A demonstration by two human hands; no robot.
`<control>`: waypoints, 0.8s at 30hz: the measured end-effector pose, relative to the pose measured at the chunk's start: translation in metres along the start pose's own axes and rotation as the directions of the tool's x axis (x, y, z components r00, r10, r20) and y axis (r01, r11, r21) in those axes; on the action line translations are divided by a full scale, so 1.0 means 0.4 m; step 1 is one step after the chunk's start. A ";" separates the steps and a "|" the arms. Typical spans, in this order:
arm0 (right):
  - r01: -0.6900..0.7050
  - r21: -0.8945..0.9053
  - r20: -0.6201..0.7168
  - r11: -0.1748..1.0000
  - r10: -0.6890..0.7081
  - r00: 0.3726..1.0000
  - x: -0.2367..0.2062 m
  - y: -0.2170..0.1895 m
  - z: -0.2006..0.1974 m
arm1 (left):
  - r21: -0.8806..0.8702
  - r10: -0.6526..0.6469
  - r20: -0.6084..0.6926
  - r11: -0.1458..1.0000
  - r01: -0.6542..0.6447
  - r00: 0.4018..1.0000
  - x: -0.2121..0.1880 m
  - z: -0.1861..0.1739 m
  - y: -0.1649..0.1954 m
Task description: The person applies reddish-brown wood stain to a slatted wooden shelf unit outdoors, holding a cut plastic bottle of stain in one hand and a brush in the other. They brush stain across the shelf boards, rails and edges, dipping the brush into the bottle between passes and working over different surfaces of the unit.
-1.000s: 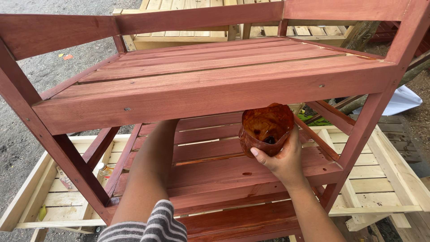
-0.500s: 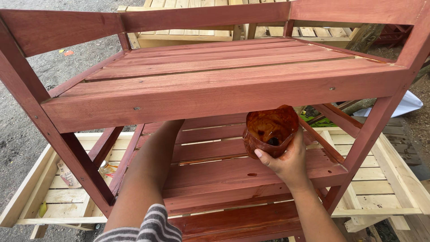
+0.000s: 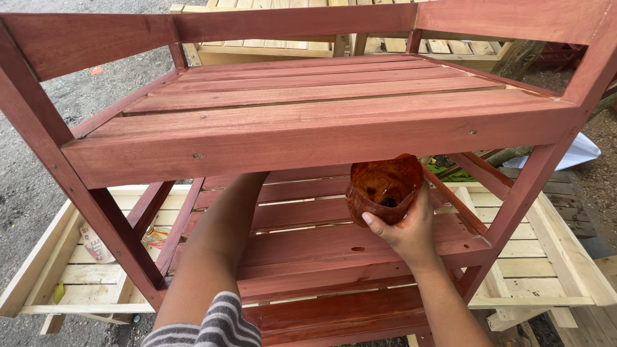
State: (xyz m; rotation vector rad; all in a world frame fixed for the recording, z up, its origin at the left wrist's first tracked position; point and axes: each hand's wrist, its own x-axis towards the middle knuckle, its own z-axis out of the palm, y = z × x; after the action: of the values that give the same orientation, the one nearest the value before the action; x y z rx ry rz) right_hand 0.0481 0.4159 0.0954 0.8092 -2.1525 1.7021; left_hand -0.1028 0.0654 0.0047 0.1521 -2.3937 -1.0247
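Observation:
A red-stained wooden slatted shelf rack (image 3: 302,128) fills the view. My right hand (image 3: 405,228) grips a cut-open plastic container (image 3: 384,187) smeared with reddish-brown stain, held just under the front edge of the top shelf and above the middle shelf (image 3: 334,241). My left arm (image 3: 218,244) in a striped sleeve reaches in under the top shelf; its hand is hidden behind the front rail, so what it holds cannot be seen.
Unpainted pale wooden frames (image 3: 553,263) lie on the ground beneath and around the rack, with another one (image 3: 270,51) behind it. Gravel ground (image 3: 26,186) lies to the left. A white sheet (image 3: 581,151) lies at the right.
The view has shifted slightly and my right hand with the container sits a little lower and to the right. My left arm stays under the top shelf.

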 end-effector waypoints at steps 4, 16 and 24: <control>0.028 0.028 0.004 0.999 -0.029 1.000 -0.003 -0.002 -0.003 | 0.104 -0.030 0.048 0.994 0.025 0.998 -0.021 -0.009 0.009; 0.045 0.043 0.008 0.998 -0.045 0.999 -0.015 0.002 -0.012 | 0.684 -0.073 0.065 0.729 0.008 0.995 -0.116 -0.129 -0.152; 0.006 0.039 0.017 0.999 -0.007 1.000 -0.015 0.016 -0.010 | 0.100 -0.076 -0.056 0.992 0.081 0.996 -0.078 -0.096 -0.116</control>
State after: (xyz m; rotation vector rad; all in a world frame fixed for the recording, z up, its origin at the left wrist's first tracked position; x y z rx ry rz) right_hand 0.0486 0.4223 0.0882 0.8430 -2.1317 1.7456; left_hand -0.0612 0.0173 -0.0190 0.3083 -2.4099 -0.9220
